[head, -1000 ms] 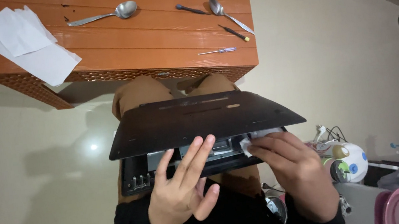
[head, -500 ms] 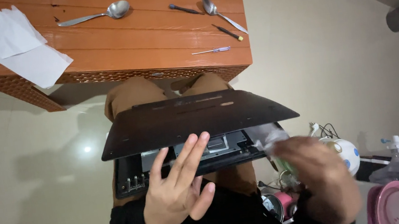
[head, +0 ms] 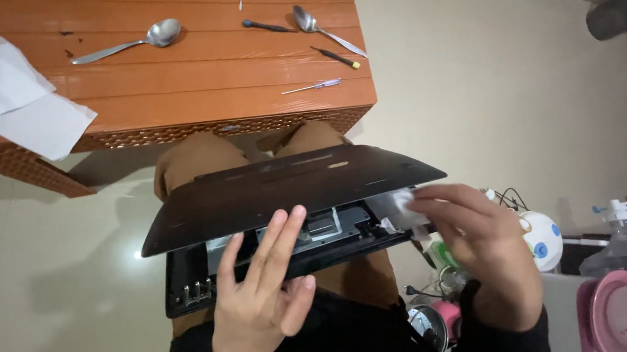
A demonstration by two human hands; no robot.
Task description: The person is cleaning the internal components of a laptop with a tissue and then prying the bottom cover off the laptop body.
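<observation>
The black laptop [head: 286, 212] rests on the person's lap, just below the orange table [head: 158, 99], bottom cover lifted. Left hand [head: 262, 304] lies flat on its near edge, fingers spread. Right hand [head: 476, 247] pinches a white cloth [head: 398, 205] at the laptop's right corner

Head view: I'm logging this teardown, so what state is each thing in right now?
Laptop: on the lap, bottom cover lifted partway, insides showing.
Left hand: flat, fingers spread on the laptop.
Right hand: pinching a white wipe at the laptop's right edge.
Spoons: lying loose on the wooden table.
Screwdrivers: lying unused on the table.
Paper sheets: spread at the table's left edge.
</observation>
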